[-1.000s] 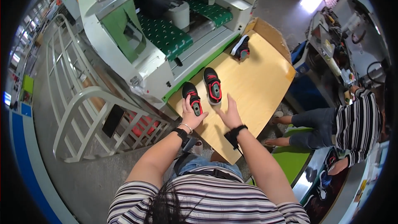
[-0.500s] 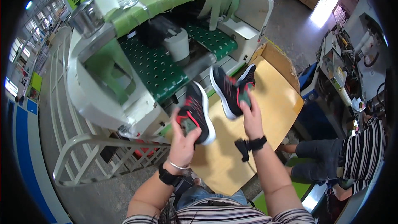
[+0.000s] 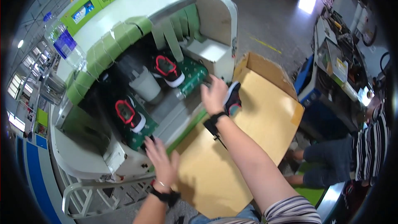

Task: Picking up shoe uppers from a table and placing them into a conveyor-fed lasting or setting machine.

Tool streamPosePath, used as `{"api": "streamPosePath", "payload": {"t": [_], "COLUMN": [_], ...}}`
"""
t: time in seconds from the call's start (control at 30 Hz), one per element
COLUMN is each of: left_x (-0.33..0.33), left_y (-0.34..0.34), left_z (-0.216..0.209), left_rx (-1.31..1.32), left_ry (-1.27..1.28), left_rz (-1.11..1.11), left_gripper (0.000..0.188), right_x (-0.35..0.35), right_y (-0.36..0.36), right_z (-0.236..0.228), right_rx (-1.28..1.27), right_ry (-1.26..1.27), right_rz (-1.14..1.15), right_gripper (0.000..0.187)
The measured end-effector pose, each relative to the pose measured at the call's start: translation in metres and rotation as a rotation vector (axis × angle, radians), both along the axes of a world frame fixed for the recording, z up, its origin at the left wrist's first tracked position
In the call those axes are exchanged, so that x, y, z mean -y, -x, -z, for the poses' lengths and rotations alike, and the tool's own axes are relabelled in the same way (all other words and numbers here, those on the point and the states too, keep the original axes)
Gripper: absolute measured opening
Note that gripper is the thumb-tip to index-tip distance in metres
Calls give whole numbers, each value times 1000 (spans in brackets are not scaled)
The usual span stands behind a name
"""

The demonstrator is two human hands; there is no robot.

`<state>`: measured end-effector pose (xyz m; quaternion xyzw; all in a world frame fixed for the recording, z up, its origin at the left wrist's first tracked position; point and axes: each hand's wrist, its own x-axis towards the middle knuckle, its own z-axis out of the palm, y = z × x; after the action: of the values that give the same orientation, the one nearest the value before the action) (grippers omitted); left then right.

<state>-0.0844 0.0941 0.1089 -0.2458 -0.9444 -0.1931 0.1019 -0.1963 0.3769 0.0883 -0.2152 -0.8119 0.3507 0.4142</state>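
Note:
Two black sneakers with red trim and white soles rest on the green perforated conveyor belts, heels toward me. The left sneaker [image 3: 131,115] is on the left belt [image 3: 143,139], the right sneaker [image 3: 169,71] on the right belt [image 3: 195,79]. My left hand [image 3: 161,159] is open with its fingers spread, just in front of the left belt and apart from the sneaker. Also empty and open, my right hand [image 3: 215,94] hovers near the front end of the right belt. Partly hidden behind it, a third dark sneaker [image 3: 234,99] lies on the tan board.
The white machine [image 3: 215,16] has a green strip curtain [image 3: 171,37] over its opening. A grey-white block [image 3: 145,85] stands between the belts. A water bottle [image 3: 64,43] and metal cup [image 3: 53,88] sit at left. The tan board [image 3: 248,141] spans the front; a co-worker [image 3: 344,153] is at right.
Both sneakers have left my hands and now sit on the belts inside the machine's opening. My hands have opened; the view has shifted.

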Motion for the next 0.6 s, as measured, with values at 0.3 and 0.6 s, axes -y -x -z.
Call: {"api": "streamPosePath", "payload": {"t": [0.3,0.6], "left_x": [51,50], "left_y": [-94,-82], "left_z": [130,119], "left_rx": [781,762], "left_ry": [442,534], "left_rz": [-36,-1], "left_gripper": [122,135], "right_x": [-53,102], "right_y": [-66,-267], "right_z": [96,47], "right_rx": [675,742], "right_ry": [533,-166], "right_rz": [135,-293], "right_gripper": [107,86]}}
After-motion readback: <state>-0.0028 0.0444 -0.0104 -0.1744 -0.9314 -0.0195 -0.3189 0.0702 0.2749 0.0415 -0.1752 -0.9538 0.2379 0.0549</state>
